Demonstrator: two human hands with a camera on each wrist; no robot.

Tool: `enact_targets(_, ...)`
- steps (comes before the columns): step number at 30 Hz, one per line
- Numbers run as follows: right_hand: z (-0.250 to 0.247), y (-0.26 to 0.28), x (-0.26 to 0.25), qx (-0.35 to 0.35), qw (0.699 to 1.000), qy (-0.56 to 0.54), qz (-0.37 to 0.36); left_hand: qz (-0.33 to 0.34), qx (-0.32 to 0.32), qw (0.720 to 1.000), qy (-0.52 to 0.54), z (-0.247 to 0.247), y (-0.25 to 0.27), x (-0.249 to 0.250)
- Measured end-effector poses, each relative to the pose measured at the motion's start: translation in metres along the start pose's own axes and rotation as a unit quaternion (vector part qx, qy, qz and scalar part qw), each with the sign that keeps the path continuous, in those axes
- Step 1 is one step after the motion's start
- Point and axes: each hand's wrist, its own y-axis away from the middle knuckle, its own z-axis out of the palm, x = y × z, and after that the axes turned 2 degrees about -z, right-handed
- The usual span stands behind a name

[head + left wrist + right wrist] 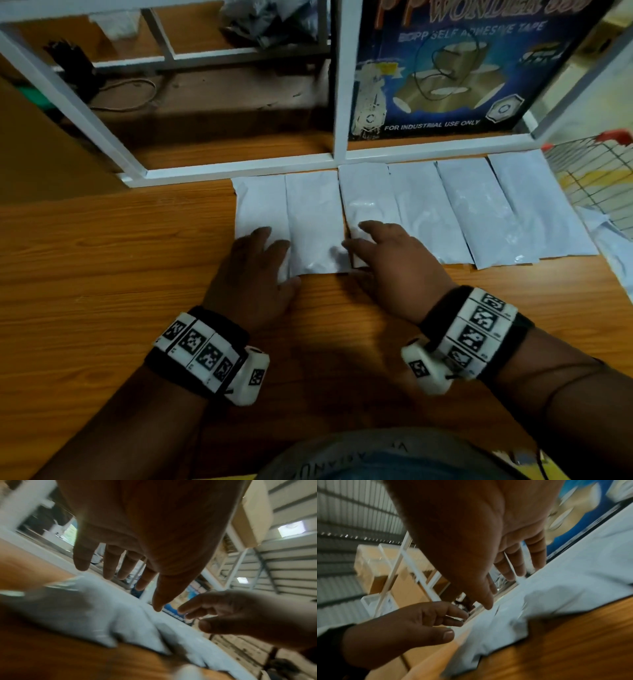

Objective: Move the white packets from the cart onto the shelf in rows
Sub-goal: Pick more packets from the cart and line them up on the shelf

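six white packets [421,209] are laid side by side in one row on the wooden shelf [102,260], their far ends tucked up against the white metal frame [239,166]. neighbouring packets are touching or slightly overlapped (the exact overlaps on the right end can't be made out). the two leftmost packets sit a bit nearer than the rest.

the left hand [251,277] is spread flat over the near end of the leftmost packet [258,205], fingers nearly straight and a little apart, the thumb laid by the near edge of the second packet [313,219]. nothing is gripped by it; in the left wrist view the fingers [109,563] are seen extended above the blurred white plastic, so actual contact can't be confirmed from there.

the right hand [399,270] is laid over the near end of the third packet [368,198], fingers loosely extended and only slightly bent, fingertips at the seam between the second and third packets. no packet is pinched or curled around as far as can be seen (the right wrist view is pretty blurry).

a blue adhesive tape box [459,68] is stood behind the frame, right behind the row. a bit of a wire cart [596,171] with a red handle is visible at the far right edge, just beside the last packet. some dark cables [123,96] are left on the lower level behind the frame on the left.
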Motion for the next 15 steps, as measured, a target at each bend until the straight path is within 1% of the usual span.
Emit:
enact_targets(3, -0.015, 0.034, 0.037, 0.014, 0.999, -0.021, 0.044, 0.049, 0.005, 0.999, 0.023, -0.01, -0.004, 0.051)
enact_targets(6, -0.028, 0.067, 0.08, 0.027, 0.995, -0.024, 0.092, 0.123, -0.001, 0.992, 0.022, -0.014, -0.019, 0.113)
enact_targets(8, -0.036, 0.089, 0.112, 0.034, 0.991, -0.023, 0.125, 0.154, -0.026, 0.988, 0.003, -0.014, -0.03, 0.161)
enact_targets(10, -0.042, 0.114, 0.147, 0.042, 0.986, -0.03, 0.157, 0.188, -0.034, 0.981, -0.02, -0.01, -0.04, 0.214)
enact_targets(13, -0.045, 0.156, 0.2, 0.056, 0.976, -0.049, 0.204, 0.253, -0.052, 0.965, -0.038, 0.0, -0.052, 0.291)
enact_targets(15, -0.046, 0.182, 0.236, 0.06, 0.969, -0.059, 0.233, 0.281, -0.071, 0.956, -0.051, 0.008, -0.06, 0.34)
